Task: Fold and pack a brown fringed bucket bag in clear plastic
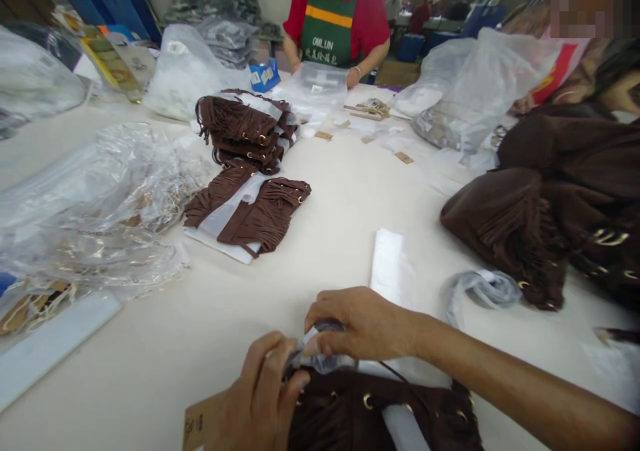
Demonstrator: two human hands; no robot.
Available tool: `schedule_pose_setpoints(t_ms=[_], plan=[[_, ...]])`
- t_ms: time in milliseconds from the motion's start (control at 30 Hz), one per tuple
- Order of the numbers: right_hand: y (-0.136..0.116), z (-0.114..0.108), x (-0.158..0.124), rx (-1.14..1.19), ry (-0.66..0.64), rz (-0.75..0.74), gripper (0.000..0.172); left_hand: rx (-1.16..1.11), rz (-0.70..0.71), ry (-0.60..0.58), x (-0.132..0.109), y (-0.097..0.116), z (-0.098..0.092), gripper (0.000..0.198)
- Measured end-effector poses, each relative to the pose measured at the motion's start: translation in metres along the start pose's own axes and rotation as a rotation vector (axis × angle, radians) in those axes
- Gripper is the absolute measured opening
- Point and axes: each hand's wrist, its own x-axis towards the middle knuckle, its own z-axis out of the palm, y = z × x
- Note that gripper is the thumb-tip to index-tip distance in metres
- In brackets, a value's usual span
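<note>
A dark brown fringed bag [345,408] with gold eyelets lies at the near edge of the table. Above its mouth, my right hand [363,324] grips a bundle wrapped in clear plastic [330,363], which looks like a rolled strap. My left hand [267,388] pinches the same bundle from the left side. A brown card tag [193,428] shows beside my left hand, partly hidden by it. A pale strip [405,428] lies across the front of the bag. What is inside the bag is hidden.
Flattened fringed bags [270,211] lie ahead, with a stack [245,131] behind. Clear plastic bags [115,198] cover the left. Brown bags [540,218] are piled right, near a plastic-wrapped coil [485,290]. White folded paper [387,264] lies beyond my right hand. A co-worker [340,24] handles plastic opposite.
</note>
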Motion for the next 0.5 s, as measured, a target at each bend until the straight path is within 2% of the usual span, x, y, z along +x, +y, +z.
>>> schedule_pose_setpoints(t_ms=[67, 133, 200, 367, 500], plan=[[0.000, -0.005, -0.004, 0.016, -0.028, 0.013, 0.028, 0.171, 0.142, 0.027, -0.007, 0.004, 0.006, 0.031], [0.002, -0.007, -0.007, 0.030, -0.036, 0.031, 0.027, 0.253, 0.283, -0.028, -0.012, 0.005, 0.012, 0.025], [0.006, -0.007, -0.009, 0.053, -0.032, 0.053, 0.025, 0.272, 0.350, -0.076, -0.013, 0.006, 0.018, 0.022], [0.015, -0.004, -0.010, 0.160, -0.029, 0.084, 0.029, 0.212, 0.195, -0.146, -0.005, 0.015, 0.022, 0.030], [0.014, -0.004, -0.015, 0.201, -0.045, 0.125, 0.028, -0.103, 0.172, -0.224, 0.005, 0.018, 0.009, 0.039]])
